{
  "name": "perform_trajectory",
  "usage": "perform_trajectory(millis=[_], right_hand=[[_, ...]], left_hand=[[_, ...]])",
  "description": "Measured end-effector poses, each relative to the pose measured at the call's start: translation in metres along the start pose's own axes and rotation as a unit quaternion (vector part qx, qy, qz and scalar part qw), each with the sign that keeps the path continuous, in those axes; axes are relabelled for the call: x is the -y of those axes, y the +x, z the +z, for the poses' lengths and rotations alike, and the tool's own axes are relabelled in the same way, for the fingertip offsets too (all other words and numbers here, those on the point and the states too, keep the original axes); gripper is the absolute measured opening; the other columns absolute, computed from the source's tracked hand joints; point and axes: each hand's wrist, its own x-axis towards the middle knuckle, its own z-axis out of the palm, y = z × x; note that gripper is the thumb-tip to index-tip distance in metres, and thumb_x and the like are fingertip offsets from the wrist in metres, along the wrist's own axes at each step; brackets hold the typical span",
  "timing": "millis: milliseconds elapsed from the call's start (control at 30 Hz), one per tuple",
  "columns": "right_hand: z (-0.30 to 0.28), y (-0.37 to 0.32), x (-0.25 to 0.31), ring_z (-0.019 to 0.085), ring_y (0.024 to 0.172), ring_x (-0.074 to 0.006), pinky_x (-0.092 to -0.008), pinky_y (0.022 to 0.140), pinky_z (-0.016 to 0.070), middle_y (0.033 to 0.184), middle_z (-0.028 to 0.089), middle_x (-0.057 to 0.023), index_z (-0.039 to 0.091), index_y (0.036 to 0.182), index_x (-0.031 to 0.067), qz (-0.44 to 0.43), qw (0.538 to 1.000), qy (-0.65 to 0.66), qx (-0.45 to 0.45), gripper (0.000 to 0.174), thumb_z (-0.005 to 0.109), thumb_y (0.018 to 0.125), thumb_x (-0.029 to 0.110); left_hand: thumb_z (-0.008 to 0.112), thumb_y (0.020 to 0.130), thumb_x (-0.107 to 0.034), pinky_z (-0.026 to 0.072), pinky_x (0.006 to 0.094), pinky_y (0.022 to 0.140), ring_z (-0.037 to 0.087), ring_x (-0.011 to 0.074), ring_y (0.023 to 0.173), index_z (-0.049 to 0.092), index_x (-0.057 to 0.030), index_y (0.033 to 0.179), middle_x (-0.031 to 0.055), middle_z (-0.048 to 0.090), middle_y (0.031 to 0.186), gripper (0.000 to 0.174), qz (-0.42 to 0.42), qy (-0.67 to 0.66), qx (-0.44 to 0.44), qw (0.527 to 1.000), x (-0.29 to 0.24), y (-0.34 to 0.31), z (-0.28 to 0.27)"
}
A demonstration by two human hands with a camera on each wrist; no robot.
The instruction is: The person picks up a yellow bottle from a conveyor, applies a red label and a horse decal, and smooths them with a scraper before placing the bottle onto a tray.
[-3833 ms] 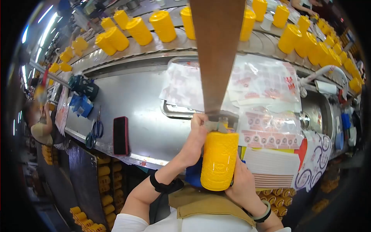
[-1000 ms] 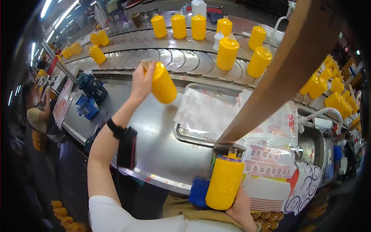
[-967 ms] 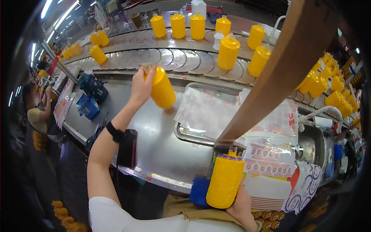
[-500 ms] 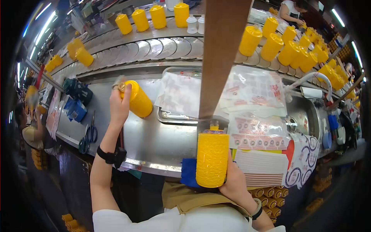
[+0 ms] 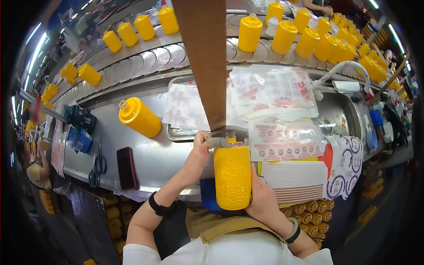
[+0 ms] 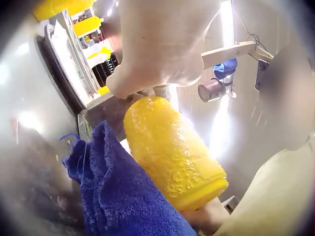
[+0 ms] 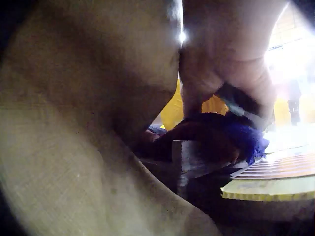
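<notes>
Close to my chest my right hand [image 5: 265, 201] clasped the embossed yellow plastic bottle [image 5: 232, 176], my left hand [image 5: 201, 148] had returned to pinch the small grey piece [image 5: 218, 142] at its neck, leaving the other yellow bottle [image 5: 138, 117] released on the steel counter [image 5: 163, 154] beyond, seemingly finished.

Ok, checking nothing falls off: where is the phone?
Head view: the phone lies near the front edge of the steel counter, left of the left hand, scissors just to its left.

Yellow embossed bottle [image 5: 232, 176] is upright at the counter edge [image 5: 145, 189], neck beneath a brown beam [image 5: 203, 57]
</notes>
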Motion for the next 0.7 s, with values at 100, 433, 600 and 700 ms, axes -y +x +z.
perform_trajectory(millis=[100, 433, 600, 700], right_hand=[[-0.004, 0.006, 0.003, 0.061, 0.086, -0.0344, -0.0414, 0.075, 0.0524, 0.107, 0.063, -0.0221, 0.026, 0.153, -0.0145, -0.035, 0.998, -0.011, -0.041, 0.103, 0.082, 0.074, 0.018], [-0.011, 0.0, 0.014, 0.056, 0.074, -0.0251, -0.0328, 0.068, 0.0482, 0.143, 0.052, -0.0334, 0.045, 0.146, -0.0119, -0.09, 0.991, -0.045, -0.089, 0.091, 0.072, 0.06, 0.002], [-0.028, -0.001, 0.027, 0.056, 0.075, -0.025, -0.034, 0.066, 0.0463, 0.143, 0.052, -0.0357, 0.041, 0.146, -0.0149, -0.179, 0.973, -0.128, -0.068, 0.085, 0.065, 0.067, 0.003], [-0.011, 0.002, 0.019, 0.056, 0.074, -0.0252, -0.0337, 0.065, 0.0459, 0.142, 0.053, -0.0355, 0.046, 0.143, -0.0141, -0.093, 0.985, -0.084, -0.119, 0.08, 0.064, 0.067, 0.001]], left_hand=[[0.019, 0.112, -0.051, 0.031, 0.0319, 0.106, 0.04, 0.0146, 0.113, 0.035, -0.0013, 0.131, 0.0069, 0.043, 0.122, 0.056, -0.009, -0.06, 0.017, 0.998, 0.002, 0.009, 0.004], [0.018, 0.111, -0.053, 0.0341, 0.0334, 0.109, 0.049, 0.0154, 0.122, 0.038, -0.0025, 0.132, 0.0088, 0.055, 0.129, 0.058, -0.027, -0.12, -0.001, 0.992, -0.013, 0.013, 0.014], [0.017, 0.112, -0.052, 0.0333, 0.0342, 0.111, 0.05, 0.0164, 0.123, 0.039, -0.0034, 0.131, 0.0098, 0.056, 0.131, 0.056, -0.034, -0.151, -0.015, 0.988, -0.01, 0.012, 0.017], [0.017, 0.112, -0.052, 0.0326, 0.0344, 0.112, 0.05, 0.017, 0.125, 0.038, -0.0036, 0.131, 0.0107, 0.057, 0.132, 0.056, -0.035, -0.141, -0.005, 0.989, -0.002, 0.011, 0.013]])
